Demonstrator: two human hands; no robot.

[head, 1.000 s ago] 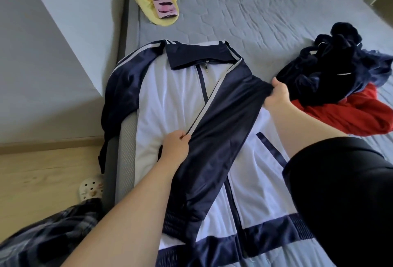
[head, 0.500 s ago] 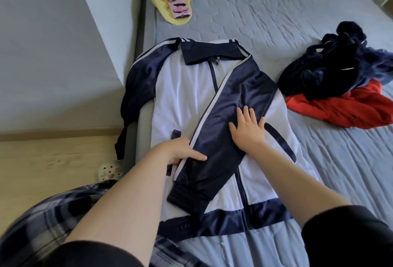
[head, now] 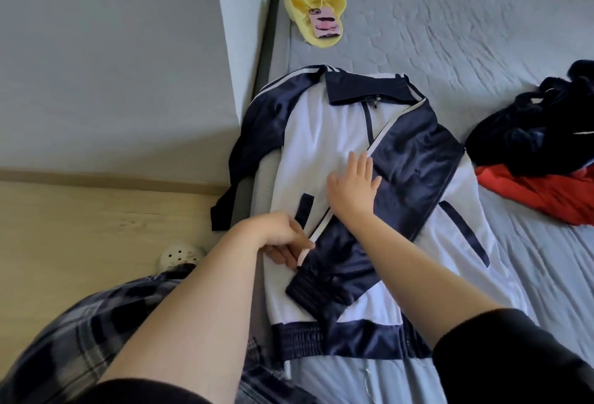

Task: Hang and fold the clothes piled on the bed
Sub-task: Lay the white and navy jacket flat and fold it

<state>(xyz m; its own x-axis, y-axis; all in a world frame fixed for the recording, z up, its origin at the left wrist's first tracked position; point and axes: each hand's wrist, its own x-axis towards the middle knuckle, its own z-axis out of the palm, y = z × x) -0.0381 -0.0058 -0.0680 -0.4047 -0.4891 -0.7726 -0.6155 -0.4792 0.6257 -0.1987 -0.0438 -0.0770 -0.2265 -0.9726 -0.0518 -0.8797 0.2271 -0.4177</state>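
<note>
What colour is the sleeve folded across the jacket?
The sleeve is navy with a white stripe; head view.

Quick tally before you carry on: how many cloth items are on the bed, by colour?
White-and-navy jacket: 1
Yellow cloth: 1
Red garment: 1
Dark navy heap: 1, pieces inside cannot be told
Total: 4

A white-and-navy zip-up track jacket [head: 324, 146] lies front-up on the grey quilted bed [head: 450, 34], one navy satin sleeve [head: 418, 162] folded diagonally across it. The right hand [head: 352, 186] lies flat over the sleeve's edge; the left hand [head: 276, 236] pinches its white-striped edge near the cuff. Beside it, a heap of dark navy clothes [head: 540, 137] overlies a red garment [head: 540, 191].
</note>
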